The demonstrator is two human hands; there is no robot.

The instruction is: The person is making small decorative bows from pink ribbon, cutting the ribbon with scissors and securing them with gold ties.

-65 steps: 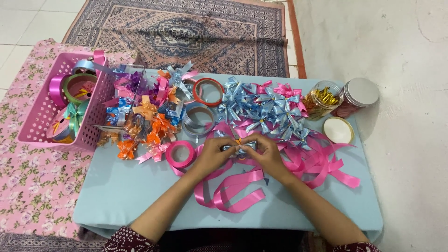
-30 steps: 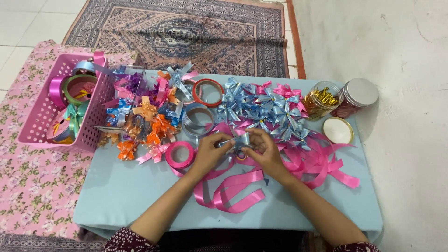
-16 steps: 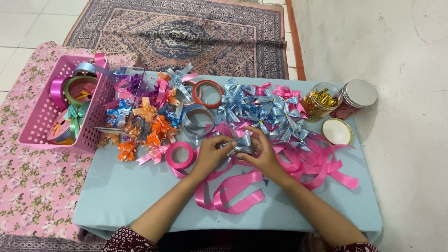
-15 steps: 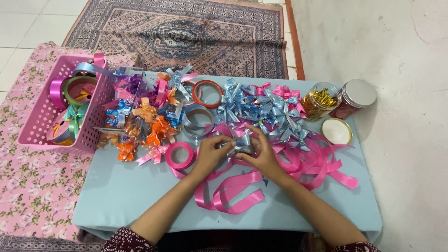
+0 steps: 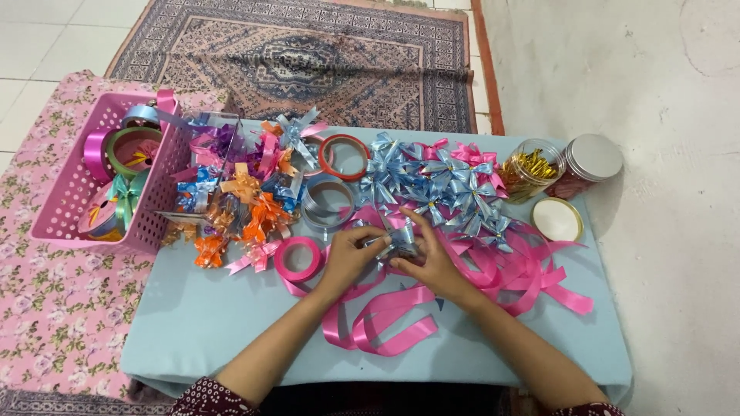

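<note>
Both hands, left hand and right hand, pinch one small silver-blue ribbon bow mid-surface, above loose pink ribbon. Best to keep fingertips tight at the bow's centre, so loops stay even.

Pink basket, light-blue table, pink ribbon, floral pink mat

Soft, even daylight, faint shadows, sharp focus throughout, slight wide-angle bending at edges.
</note>
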